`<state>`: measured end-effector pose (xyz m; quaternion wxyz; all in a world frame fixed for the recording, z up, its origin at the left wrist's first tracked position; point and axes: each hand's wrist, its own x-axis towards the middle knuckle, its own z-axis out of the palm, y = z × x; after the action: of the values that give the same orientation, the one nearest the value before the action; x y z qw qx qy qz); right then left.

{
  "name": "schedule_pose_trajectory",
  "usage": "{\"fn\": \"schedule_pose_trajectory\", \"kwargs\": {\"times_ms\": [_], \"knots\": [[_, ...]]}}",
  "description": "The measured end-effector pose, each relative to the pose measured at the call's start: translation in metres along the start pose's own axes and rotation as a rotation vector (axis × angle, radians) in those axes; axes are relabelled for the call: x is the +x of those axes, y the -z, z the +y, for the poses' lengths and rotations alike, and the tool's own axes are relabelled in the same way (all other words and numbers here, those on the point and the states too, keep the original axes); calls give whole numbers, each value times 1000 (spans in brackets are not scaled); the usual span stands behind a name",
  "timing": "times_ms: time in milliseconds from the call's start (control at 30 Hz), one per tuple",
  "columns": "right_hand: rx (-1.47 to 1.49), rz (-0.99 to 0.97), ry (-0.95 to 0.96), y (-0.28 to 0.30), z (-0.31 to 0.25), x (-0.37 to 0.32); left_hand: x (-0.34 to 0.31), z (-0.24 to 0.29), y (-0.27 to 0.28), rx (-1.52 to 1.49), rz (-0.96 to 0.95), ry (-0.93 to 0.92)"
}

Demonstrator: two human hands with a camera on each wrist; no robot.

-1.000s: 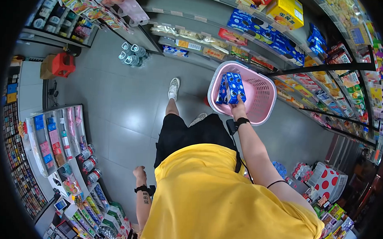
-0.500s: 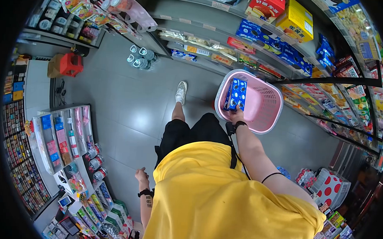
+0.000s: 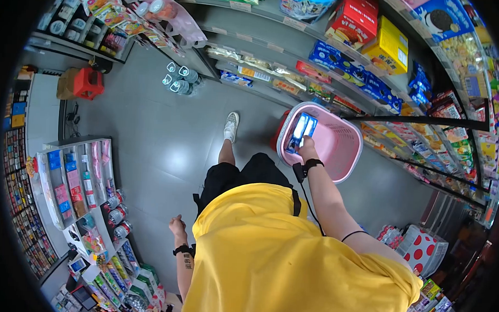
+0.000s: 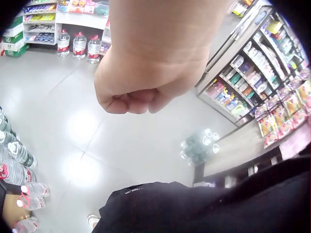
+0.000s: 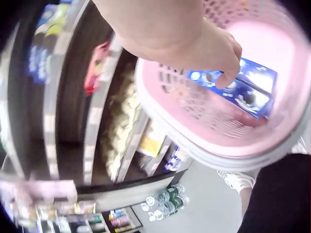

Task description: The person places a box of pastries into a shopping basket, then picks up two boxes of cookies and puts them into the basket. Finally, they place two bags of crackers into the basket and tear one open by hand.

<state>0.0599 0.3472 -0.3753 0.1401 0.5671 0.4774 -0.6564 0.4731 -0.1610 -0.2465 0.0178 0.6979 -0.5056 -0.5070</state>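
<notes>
In the head view, my right hand (image 3: 307, 147) reaches into a pink plastic basket (image 3: 346, 132) with perforated sides and grips blue cookie boxes (image 3: 303, 126) near the basket's left wall. The right wrist view shows the same blue cookie boxes (image 5: 257, 77) lying side by side in the basket (image 5: 194, 128), with cookies printed on them and my fingers (image 5: 228, 73) curled at their near end. Part of the boxes is hidden under the hand. My left hand (image 3: 177, 226) hangs low over the floor, holding nothing; the left wrist view shows its fingers (image 4: 133, 102) loosely curled.
Shelves of snacks (image 3: 296, 69) run behind and right of the basket, with a yellow box (image 3: 386, 45) and a red box (image 3: 353, 19) above. Large water bottles (image 3: 181, 78) stand on the floor. A display counter (image 3: 75, 177) is at left, near a red stool (image 3: 89, 84).
My right hand has lowered the blue cookie boxes against the left side of the basket, and they now catch the light. The left hand stays low at my side.
</notes>
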Motion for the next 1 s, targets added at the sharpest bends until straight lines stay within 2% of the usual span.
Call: {"fn": "schedule_pose_trajectory", "kwargs": {"times_ms": [67,133,200,267,333,367,467,600,733,767,867,1000], "knots": [[-209,-21,283,-26,-38,-7,4,-5,-5,-25,-34,8],[-298,2,860,-54,-78,-30,8,-12,-14,-63,-39,14],[-499,132,1279,-75,-126,-77,14,-21,-22,-123,-66,5],[-461,49,1345,-93,-169,-142,20,-33,-26,-138,-91,-7],[-610,138,1577,-99,-197,-190,22,-41,-31,-167,-90,2],[-623,182,1728,-99,-208,-192,23,-45,-33,-186,-77,17],[-841,340,1947,-93,-243,-198,25,-57,-35,-219,-52,54],[-1252,488,1666,-78,-280,-192,27,-70,-33,-171,-38,84],[-1252,554,1691,-67,-297,-172,24,-81,-33,-206,-49,107],[-1334,522,1389,-66,-304,-175,24,-81,-33,-220,-51,114],[-1248,344,1195,-68,-322,-185,13,-66,-36,-204,-83,135],[-1312,389,1442,-66,-331,-166,12,-56,-39,-174,-107,95]]}}
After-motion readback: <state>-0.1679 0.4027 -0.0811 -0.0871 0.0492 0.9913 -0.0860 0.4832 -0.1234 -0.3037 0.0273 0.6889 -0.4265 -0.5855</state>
